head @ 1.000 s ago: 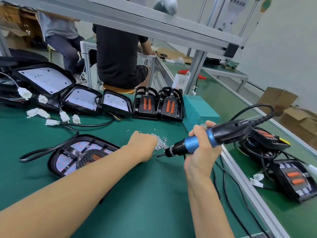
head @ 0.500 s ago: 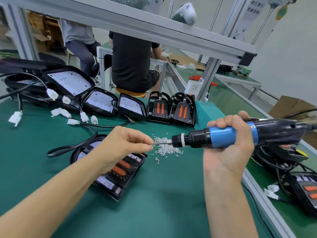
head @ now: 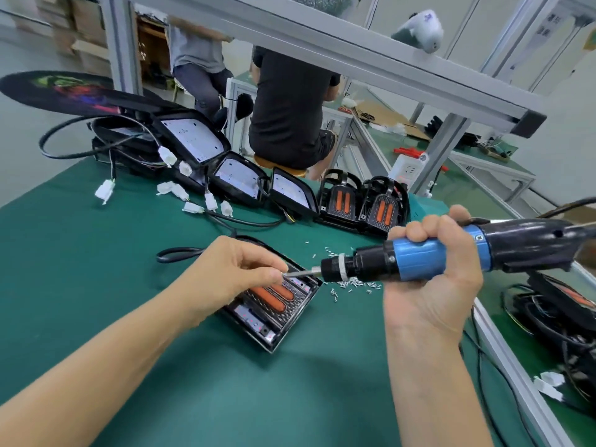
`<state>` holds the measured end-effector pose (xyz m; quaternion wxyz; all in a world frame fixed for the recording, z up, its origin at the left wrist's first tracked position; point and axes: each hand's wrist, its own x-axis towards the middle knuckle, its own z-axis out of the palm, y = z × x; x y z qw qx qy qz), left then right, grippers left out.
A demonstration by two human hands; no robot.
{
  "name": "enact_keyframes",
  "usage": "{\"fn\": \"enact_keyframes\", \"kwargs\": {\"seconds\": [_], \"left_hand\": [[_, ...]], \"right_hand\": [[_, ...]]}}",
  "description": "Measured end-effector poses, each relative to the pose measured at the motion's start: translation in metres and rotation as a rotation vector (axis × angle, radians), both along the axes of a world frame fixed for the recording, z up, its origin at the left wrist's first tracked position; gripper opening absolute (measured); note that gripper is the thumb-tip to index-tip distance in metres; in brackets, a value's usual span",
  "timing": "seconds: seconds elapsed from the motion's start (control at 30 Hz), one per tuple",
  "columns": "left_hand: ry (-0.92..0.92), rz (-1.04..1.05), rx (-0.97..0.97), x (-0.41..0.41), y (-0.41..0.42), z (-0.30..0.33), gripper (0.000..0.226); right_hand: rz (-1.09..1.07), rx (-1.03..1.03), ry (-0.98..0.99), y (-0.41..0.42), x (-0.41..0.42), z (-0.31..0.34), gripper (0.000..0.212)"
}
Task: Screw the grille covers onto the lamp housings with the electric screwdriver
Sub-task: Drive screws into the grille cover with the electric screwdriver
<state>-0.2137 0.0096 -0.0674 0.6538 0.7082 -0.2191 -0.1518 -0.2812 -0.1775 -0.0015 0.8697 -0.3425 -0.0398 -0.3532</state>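
A black lamp housing (head: 274,309) with a grille cover and two orange strips lies on the green mat at the centre. My right hand (head: 432,275) grips the blue and black electric screwdriver (head: 419,258), held level above the mat with its bit pointing left. My left hand (head: 238,269) hovers over the housing and pinches a small screw at the tip of the bit. A heap of loose silver screws (head: 351,282) lies just right of the housing, under the screwdriver.
Open lamp housings (head: 238,179) with white connectors and black cables line the far edge of the green mat (head: 96,253). Two grille covers (head: 361,204) stand upright behind. Finished lamps (head: 558,304) pile at the right beyond an aluminium rail. Two people sit beyond the bench.
My left hand left the screw heap with a screw and met the screwdriver bit. My right hand raised the screwdriver to level. The view shifted, bringing the centre housing closer.
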Motion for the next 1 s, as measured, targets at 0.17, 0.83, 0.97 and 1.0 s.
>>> {"fn": "enact_keyframes", "kwargs": {"seconds": [0.17,0.83,0.97,1.0], "left_hand": [[-0.232,0.131,0.266,0.0,0.013,-0.016,0.022],[-0.487,0.231,0.402,-0.01,0.009,-0.036,0.009],[-0.537,0.241,0.408,-0.008,0.001,-0.024,0.012],[-0.534,0.241,0.39,-0.007,-0.004,-0.019,0.014]], "right_hand": [[0.017,-0.174,0.078,0.015,-0.008,-0.023,0.026],[0.041,-0.374,0.117,0.027,-0.01,-0.047,0.028],[-0.03,-0.291,0.116,0.017,-0.014,-0.047,0.028],[-0.048,-0.244,0.112,0.012,-0.016,-0.046,0.029]]}}
